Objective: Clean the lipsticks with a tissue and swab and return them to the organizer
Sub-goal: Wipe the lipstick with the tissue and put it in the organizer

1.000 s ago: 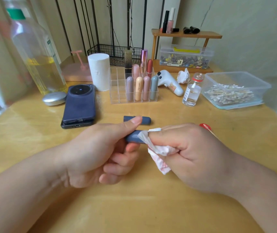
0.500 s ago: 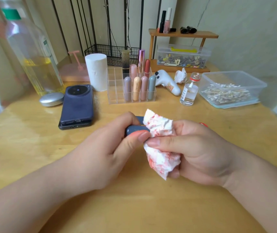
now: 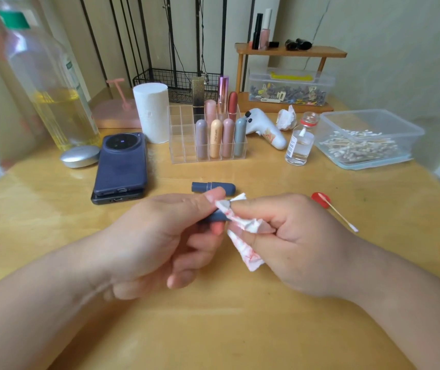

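Both hands meet low over the middle of the table [image 3: 53, 231].

- Left hand [image 3: 157, 236]: your thumb and fingers are curled round a dark blue lipstick tube [image 3: 214, 217]. You hold it roughly level, with its end pointing toward 3 o'clock.
- Right hand [image 3: 296, 244]: your thumb and forefinger pinch a crumpled, red-smeared tissue [image 3: 248, 255] folded over that end of the tube. The tip is hidden under the paper.
- The hands touch at the tissue.

At 12 o'clock from your hands, just past the left thumb, a second dark blue piece [image 3: 213, 187] lies flat on the wood. You cannot tell whether it is a cap or a whole lipstick.

Farther out at 12 o'clock stands the clear organizer [image 3: 182, 140]. Four lipsticks [image 3: 216, 137] stand upright in the right side of its front row: mauve, peach, pink and grey. Taller tubes stand behind them.

At 2 o'clock from your right hand, a swab [image 3: 343, 217] lies on the table with its far tip over a red lid [image 3: 319, 199].

At 1 o'clock a small glass bottle [image 3: 300, 145] holds clear liquid. A plastic tub of swabs [image 3: 373, 121] sits just beside it on the right.

At 11 o'clock a dark blue phone [image 3: 121, 164] lies camera-side up. A tissue roll [image 3: 150, 112] stands behind it, next to the organizer.
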{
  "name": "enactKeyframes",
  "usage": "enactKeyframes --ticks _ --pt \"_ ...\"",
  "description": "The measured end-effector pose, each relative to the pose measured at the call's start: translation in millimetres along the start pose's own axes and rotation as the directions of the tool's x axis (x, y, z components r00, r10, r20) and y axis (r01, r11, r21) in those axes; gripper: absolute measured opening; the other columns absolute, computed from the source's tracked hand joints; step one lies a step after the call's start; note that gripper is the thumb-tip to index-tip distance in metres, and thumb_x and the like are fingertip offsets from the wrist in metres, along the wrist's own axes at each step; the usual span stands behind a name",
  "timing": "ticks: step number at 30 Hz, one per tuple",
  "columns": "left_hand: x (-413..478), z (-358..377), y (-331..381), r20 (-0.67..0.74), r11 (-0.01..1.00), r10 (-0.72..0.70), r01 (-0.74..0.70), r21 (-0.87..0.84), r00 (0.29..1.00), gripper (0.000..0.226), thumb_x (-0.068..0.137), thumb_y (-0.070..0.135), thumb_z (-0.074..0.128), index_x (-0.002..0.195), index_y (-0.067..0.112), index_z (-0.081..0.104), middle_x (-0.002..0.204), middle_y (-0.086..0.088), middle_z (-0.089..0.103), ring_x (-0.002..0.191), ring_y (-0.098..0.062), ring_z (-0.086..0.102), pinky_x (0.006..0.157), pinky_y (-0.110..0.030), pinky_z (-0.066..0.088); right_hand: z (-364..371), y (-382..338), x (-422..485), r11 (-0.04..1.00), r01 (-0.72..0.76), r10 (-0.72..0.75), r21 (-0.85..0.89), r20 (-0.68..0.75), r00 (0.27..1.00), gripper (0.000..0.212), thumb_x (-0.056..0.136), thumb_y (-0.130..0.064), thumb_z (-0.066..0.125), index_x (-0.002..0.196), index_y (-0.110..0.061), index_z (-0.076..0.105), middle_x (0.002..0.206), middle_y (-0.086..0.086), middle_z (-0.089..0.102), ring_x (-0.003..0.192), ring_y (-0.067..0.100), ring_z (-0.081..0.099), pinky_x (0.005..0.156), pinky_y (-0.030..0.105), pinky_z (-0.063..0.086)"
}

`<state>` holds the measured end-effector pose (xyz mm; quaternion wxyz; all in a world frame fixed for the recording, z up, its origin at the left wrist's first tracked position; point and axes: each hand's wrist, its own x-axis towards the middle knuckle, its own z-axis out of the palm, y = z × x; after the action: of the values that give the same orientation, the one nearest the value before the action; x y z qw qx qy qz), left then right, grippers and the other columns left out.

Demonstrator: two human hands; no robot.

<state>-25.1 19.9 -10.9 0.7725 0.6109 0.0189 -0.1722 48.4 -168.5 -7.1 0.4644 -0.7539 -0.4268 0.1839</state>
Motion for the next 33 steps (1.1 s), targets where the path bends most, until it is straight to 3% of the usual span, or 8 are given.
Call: enactKeyframes --ticks 5,9,12,15,20,26,28,33 --pt "8 -3 -15 -0.103 0.882 0.294 -0.229 0.412 0.950 0.044 0.091 0.057 0.053 0.081 0.014 0.052 0.059 0.004 0.035 0.047 -0.018 0.032 0.043 -0.033 0.042 -3 -5 3 0.871 -0.201 0.151 0.449 0.144 0.978 0.026 0.100 0.000 0.046 0.077 0.005 0.056 0.056 0.001 0.052 0.051 0.013 0.047 0.046 0.024 0.037" --pt "-1 -11 -12 0.027 0.393 0.608 -0.330 0.858 0.794 0.025 0.095 0.057 0.044 0.101 0.034 0.049 0.067 0.011 0.051 0.055 -0.014 0.049 0.053 -0.023 0.042 -5 -8 4 0.640 -0.291 0.169 0.711 0.239 0.956 0.018 0.095 -0.002 0.051 0.081 -0.003 0.063 0.055 0.003 0.044 0.048 0.013 0.041 0.040 0.022 0.032" --pt "-3 -10 -9 0.093 0.252 0.667 -0.342 0.905 0.739 0.024 0.097 0.053 0.044 0.107 0.031 0.045 0.075 0.014 0.052 0.060 -0.013 0.050 0.053 -0.015 0.036 -7 -5 4 0.584 -0.293 0.153 0.757 0.251 0.956 0.006 0.089 -0.005 0.055 0.085 -0.001 0.057 0.061 0.009 0.038 0.050 0.017 0.039 0.039 0.023 0.032" --pt "0 -9 -13 0.031 0.367 0.651 -0.350 0.862 0.758 0.024 0.093 0.052 0.056 0.104 0.032 0.050 0.078 0.011 0.056 0.060 -0.013 0.050 0.055 -0.018 0.042 -8 -2 5 0.701 -0.265 0.156 0.662 0.220 0.963 0.014 0.089 -0.009 0.054 0.078 -0.005 0.062 0.058 0.007 0.044 0.051 0.017 0.040 0.043 0.024 0.034" --pt "1 -8 -4 -0.016 0.930 0.212 -0.196 0.312 0.977 0.049 0.087 0.054 0.060 0.090 0.006 0.059 0.064 -0.015 0.046 0.049 -0.024 0.038 0.039 -0.028 0.041 -6 -3 -2 0.987 -0.027 0.017 0.159 0.068 0.998 0.032 0.100 -0.014 0.049 0.072 0.000 0.055 0.061 0.005 0.051 0.059 0.015 0.044 0.057 0.026 0.040" --pt "2 0 -6 -0.003 0.953 0.223 -0.218 0.209 0.975 0.036 0.096 0.046 0.054 0.076 0.015 0.058 0.059 0.002 0.034 0.045 -0.014 0.026 0.037 -0.022 0.032 -7 -9 -3 0.995 -0.038 0.031 0.095 0.074 0.997 0.038 0.104 -0.009 0.044 0.066 -0.006 0.051 0.060 0.003 0.049 0.057 0.015 0.043 0.057 0.029 0.040" --pt "2 0 -11 -0.056 0.856 0.384 -0.332 0.395 0.922 0.033 0.093 0.050 0.053 0.082 0.019 0.057 0.058 0.012 0.038 0.047 -0.015 0.030 0.040 -0.026 0.034 -7 -10 0 0.916 -0.126 0.084 0.380 0.125 0.989 0.034 0.100 -0.004 0.049 0.067 -0.009 0.056 0.059 0.006 0.050 0.053 0.017 0.045 0.051 0.027 0.039" --pt "-7 -2 -5 0.066 0.277 0.694 -0.350 0.895 0.717 0.021 0.099 0.052 0.042 0.100 0.034 0.052 0.069 0.014 0.051 0.056 -0.007 0.049 0.051 -0.016 0.038 -6 -14 3 0.478 -0.321 0.154 0.818 0.282 0.947 0.013 0.087 -0.007 0.055 0.082 -0.007 0.067 0.063 0.008 0.045 0.045 0.012 0.043 0.038 0.022 0.024"
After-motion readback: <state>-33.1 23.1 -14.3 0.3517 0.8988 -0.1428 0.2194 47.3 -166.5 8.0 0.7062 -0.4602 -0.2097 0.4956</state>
